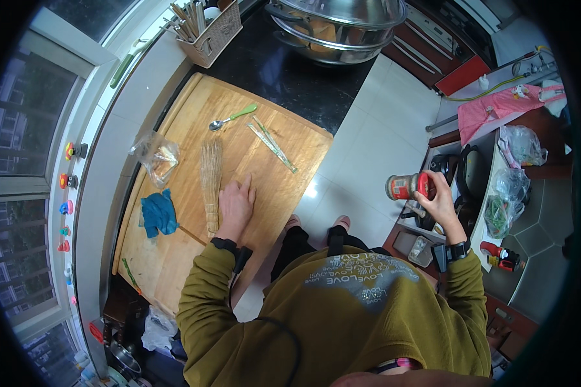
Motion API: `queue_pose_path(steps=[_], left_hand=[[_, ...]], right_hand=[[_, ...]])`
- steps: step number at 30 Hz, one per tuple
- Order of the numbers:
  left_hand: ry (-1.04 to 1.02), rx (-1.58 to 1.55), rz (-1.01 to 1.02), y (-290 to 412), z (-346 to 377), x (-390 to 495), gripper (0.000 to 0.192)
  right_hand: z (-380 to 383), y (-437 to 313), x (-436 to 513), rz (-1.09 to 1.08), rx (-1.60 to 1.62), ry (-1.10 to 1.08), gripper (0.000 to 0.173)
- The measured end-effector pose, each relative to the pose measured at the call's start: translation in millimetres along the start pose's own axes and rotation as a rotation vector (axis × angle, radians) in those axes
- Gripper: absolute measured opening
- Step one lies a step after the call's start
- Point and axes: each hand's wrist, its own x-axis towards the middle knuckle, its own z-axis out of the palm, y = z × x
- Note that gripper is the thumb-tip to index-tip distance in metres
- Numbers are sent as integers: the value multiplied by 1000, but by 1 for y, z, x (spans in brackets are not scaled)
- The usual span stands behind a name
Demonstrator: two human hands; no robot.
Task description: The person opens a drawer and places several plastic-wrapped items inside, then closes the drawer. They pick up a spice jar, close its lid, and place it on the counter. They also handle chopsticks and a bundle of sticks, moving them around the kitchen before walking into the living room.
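My right hand [438,196] grips the red lid of a glass spice jar [401,187] with a red label, held sideways over the floor right of my body. On the wooden board [271,198], my left hand [237,203] rests with its index finger extended and nothing in it. Just left of that hand lies a straw whisk brush [211,179]. Farther up the board are a green-handled spoon [233,118] and a pair of wrapped thin sticks [273,146]. A blue cloth [159,213] and a clear plastic bag [159,157] with something inside lie by the board's left edge.
A stainless steel steamer [339,31] stands on the black counter [290,82], near a utensil basket [210,38]. At right, an open drawer holds pans [470,169]; above it, plastic bags [506,198] lie on the counter. A pink checked cloth [498,111] hangs at upper right.
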Motion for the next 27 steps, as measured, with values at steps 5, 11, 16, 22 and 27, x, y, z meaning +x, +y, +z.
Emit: queue_pose_path(steps=[5,11,16,22,27], left_hand=[[-14,53,-3,-1,8,1,37],[39,74,31,-4,11,0,32],[132,44,41,-5,5,6,30],[160,30,62,-8,2,10,29],[123,57,62,-13,7,12,29]], right_hand=[[-5,8,-3,12,34,19,54],[-5,9,-11,1,18,24,54],[-4,7,-16,25,47,12,54],[-2,1,-19,58,59,-6,53],[-2,-4,-21,40,42,2,53]])
